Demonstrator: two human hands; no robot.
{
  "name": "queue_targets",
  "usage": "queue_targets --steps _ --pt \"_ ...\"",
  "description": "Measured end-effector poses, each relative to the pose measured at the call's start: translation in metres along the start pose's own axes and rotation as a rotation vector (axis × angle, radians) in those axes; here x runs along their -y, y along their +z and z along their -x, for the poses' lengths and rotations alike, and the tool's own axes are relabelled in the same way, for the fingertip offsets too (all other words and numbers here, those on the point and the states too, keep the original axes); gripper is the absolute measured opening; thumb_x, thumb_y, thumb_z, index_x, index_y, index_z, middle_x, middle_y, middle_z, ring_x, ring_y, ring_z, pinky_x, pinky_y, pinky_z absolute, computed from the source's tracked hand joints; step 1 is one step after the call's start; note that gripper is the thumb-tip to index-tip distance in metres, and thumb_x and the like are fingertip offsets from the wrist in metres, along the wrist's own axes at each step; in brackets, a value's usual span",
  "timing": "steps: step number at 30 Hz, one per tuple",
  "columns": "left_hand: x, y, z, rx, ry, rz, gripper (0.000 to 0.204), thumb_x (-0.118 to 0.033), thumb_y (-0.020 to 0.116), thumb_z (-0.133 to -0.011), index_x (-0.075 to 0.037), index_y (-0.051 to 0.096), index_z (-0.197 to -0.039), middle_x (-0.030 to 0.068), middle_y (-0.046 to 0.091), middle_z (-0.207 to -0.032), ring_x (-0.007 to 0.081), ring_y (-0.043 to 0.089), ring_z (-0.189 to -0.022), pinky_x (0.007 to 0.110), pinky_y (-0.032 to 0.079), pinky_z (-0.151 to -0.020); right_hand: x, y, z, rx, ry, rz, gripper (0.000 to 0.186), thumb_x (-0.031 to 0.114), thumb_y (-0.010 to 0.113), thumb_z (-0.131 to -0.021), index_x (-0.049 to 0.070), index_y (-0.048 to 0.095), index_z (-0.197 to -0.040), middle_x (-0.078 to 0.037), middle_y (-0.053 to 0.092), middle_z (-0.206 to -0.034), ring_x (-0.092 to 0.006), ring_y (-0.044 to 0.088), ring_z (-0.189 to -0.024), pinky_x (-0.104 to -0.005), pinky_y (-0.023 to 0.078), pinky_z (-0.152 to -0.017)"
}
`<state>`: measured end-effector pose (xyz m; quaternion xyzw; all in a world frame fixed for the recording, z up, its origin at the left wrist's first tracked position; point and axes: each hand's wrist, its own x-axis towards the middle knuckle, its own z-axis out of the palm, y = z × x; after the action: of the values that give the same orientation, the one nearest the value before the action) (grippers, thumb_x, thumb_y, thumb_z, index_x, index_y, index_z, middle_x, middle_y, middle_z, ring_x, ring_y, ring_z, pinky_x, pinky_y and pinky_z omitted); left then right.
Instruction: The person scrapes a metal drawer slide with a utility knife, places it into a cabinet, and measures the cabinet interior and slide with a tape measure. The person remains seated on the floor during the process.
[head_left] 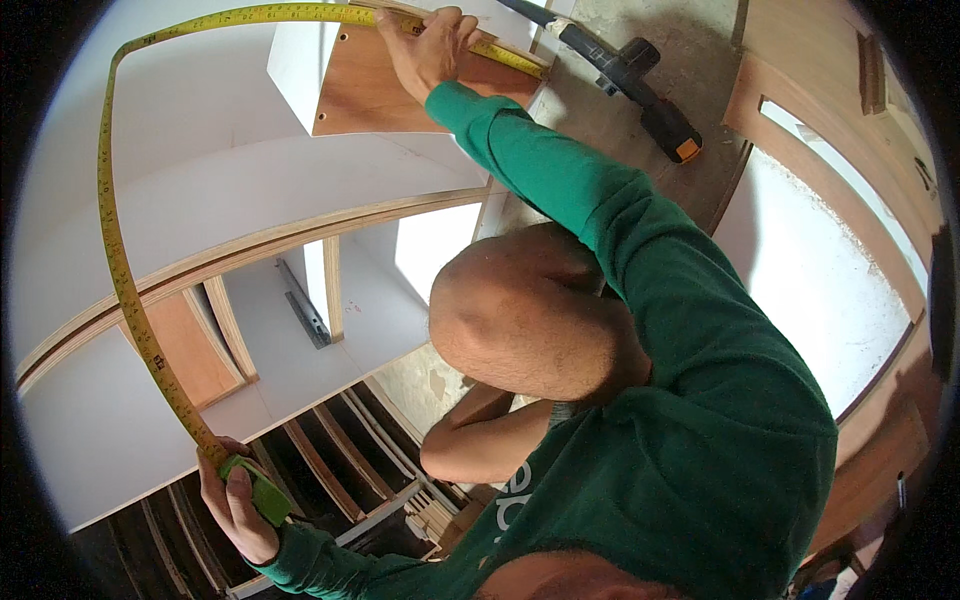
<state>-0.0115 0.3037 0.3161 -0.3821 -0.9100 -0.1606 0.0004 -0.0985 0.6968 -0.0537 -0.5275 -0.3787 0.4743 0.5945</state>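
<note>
My left hand (230, 505), low at the left, is wrapped round the green case of a tape measure (262, 492). Its yellow blade (112, 200) runs out upward, bends sharply at the top left and continues to the right. At the top, my right hand (428, 52) grips the blade near its far end, the fingers bent over it. There the blade lies along the upper edge of a brown wooden panel (385, 95), which belongs to a white-sided box. The blade's tip shows to the right of my hand, by the panel's corner.
A white cabinet (90, 420) with plywood edges and open compartments lies at the left. Inside one is a metal drawer slide (305, 308). A black cordless tool (630, 75) rests on the concrete floor. Wooden frame panels (850, 220) stand at right; dark slats (340, 450) lie below.
</note>
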Motion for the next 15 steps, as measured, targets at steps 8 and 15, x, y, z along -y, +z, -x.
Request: queue_targets --steps 8,15 --pt "0.003 -0.011 -0.001 0.032 -0.025 -0.038 0.057 -0.025 0.058 -0.094 0.007 0.052 -0.141 0.0116 0.059 -0.112 0.0146 0.053 -0.092 0.029 0.045 -0.082 0.023 0.005 0.001 0.075 0.126 0.01 0.092 0.079 0.052 -0.091 -0.01 0.049 -0.114 -0.027 0.045 -0.114 -0.0408 0.037 -0.118 -0.0563 0.023 -0.11" --pt "0.003 -0.006 0.002 -0.031 -0.033 -0.02 0.057 -0.021 0.058 -0.094 0.007 0.051 -0.143 0.0123 0.059 -0.116 0.0159 0.054 -0.096 0.03 0.046 -0.084 0.025 0.01 -0.003 0.179 0.075 0.031 0.107 0.087 0.047 -0.086 -0.015 0.048 -0.12 -0.026 0.043 -0.119 -0.0408 0.034 -0.12 -0.0576 0.021 -0.11"
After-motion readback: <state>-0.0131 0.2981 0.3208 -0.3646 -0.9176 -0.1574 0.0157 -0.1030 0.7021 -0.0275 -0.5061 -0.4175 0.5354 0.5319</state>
